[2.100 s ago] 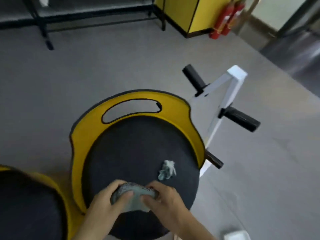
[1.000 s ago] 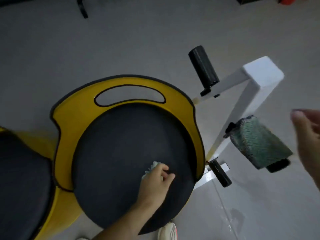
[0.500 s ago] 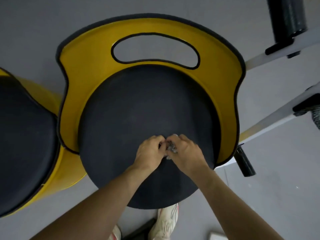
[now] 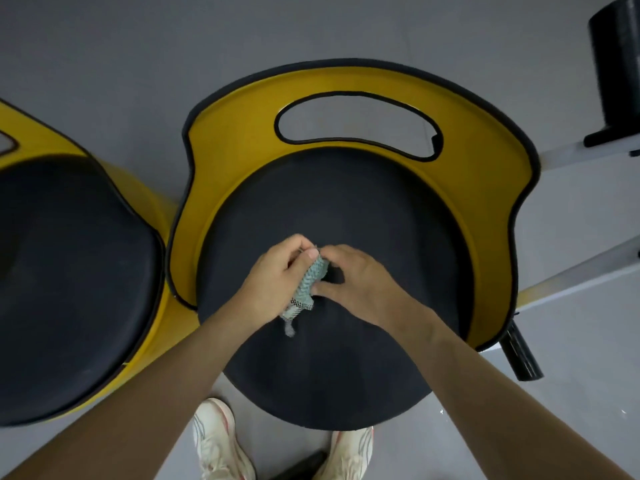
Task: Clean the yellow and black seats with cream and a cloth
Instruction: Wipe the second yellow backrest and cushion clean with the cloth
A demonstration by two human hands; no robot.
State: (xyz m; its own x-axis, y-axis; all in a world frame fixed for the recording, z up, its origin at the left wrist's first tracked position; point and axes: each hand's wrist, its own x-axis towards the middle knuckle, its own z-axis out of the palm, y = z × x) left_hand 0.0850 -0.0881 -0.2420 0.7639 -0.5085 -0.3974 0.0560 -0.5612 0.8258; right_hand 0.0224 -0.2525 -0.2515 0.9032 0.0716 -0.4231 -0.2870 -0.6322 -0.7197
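The small teal mesh cloth [image 4: 309,287] sits bunched between both hands over the middle of the black cushion [image 4: 346,202] of the centre seat, with a frayed end trailing down onto the padding. The left grip [image 4: 277,275] is closed on the cloth's left side, thumb on top and fingers curled round it. The right grip [image 4: 360,282] pinches the cloth's right edge between thumb and fingers. The cushion lies inside a yellow shell [image 4: 242,133] with black trim and a cut-out handle slot at the far side. A second yellow and black seat [image 4: 69,271] stands just beside it on the left, their shells nearly touching. To the right, a white frame [image 4: 571,271] carries a black foam roller [image 4: 620,64] and a black peg [image 4: 521,358]. Two white shoes [image 4: 218,441] stand on the grey floor [image 4: 104,46] below the cushion's near edge.
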